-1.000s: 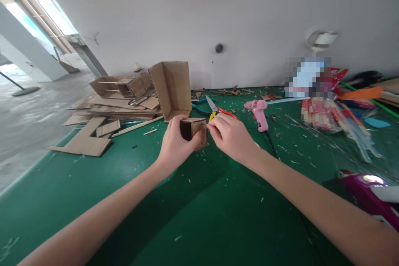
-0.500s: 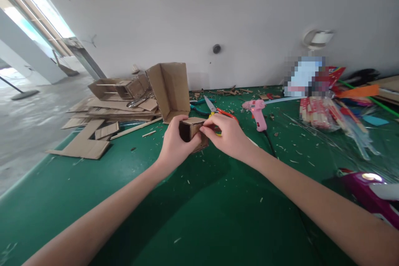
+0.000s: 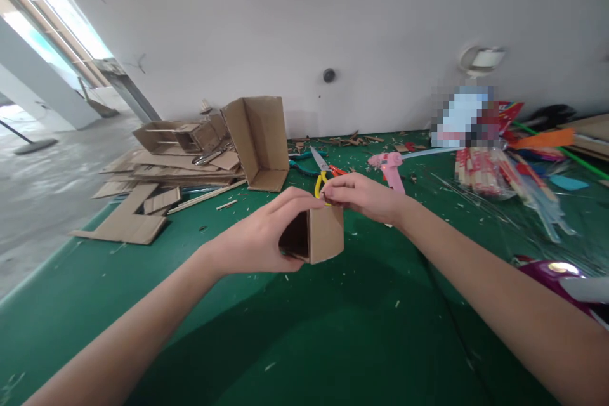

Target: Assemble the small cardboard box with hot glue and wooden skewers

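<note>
- Cardboard box (image 3: 327, 235) sits in the left hand (image 3: 261, 228), over the green table (image 3: 304, 342), its opening facing left.
- Right hand (image 3: 364, 195), fingers bent together, is at the box's top; whether it pinches anything, I cannot tell.
- Pink glue gun (image 3: 390, 163) lies beyond the right wrist.

I'm in what looks like a craft workshop set up inside a bare, open building. My smooth green counter (image 3: 361, 336) carries a pink plastic hot-glue gun (image 3: 389, 166), silver-bladed scissors (image 3: 318, 158), a stack of flat brown cardboard sheets (image 3: 183, 172) and red-and-white bundles of slim pale sticks (image 3: 477, 170) in clear plastic. Small brown scraps (image 3: 354, 139) litter its back edge. Off to my left I see a grey concrete floor (image 3: 38, 187), a thick white pillar (image 3: 40, 82) and a long-handled broom (image 3: 101, 108).
</note>
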{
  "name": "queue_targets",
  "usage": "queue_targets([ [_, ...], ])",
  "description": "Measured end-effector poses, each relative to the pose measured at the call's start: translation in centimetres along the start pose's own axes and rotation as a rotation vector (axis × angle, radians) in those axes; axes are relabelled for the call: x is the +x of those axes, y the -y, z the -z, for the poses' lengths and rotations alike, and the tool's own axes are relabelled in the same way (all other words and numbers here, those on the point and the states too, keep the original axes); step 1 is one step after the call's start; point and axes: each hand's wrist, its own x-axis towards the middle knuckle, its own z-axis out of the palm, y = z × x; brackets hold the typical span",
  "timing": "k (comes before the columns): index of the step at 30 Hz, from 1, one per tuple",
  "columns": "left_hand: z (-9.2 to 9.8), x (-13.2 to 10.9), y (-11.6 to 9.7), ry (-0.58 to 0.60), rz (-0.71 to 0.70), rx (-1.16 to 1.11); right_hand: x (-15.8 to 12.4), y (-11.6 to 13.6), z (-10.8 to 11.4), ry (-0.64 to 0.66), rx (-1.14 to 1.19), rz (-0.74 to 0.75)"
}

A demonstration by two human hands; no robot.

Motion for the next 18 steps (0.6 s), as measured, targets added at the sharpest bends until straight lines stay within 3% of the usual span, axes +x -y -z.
queue_targets([
  [5,0.7,0.1,-0.5,0.062,0.029,-0.081,-0.5,1.1,0.0,0.2,-0.096,0.03],
  [9,1.2,0.1,-1.2,0.057,0.05,-0.325,-0.4,1.6,-1.2,0.194,-0.169,0.045],
  [11,1.3,-0.1,-1.7,0.093,0.076,-0.511,-0.1,1.0,-1.0,0.058,-0.048,0.086],
  [14,1.3,-0.3,-2.3,0.204,0.097,-0.717,0.6,-0.2,0.8,-0.307,0.172,0.146],
  [16,1.1,-0.2,-2.1,0.146,0.139,-0.789,1.0,-0.5,2.1,-0.491,0.147,0.217],
  [18,0.7,0.1,-1.5,-0.03,0.253,-0.842,1.0,0.0,2.8,-0.652,0.077,0.318],
])
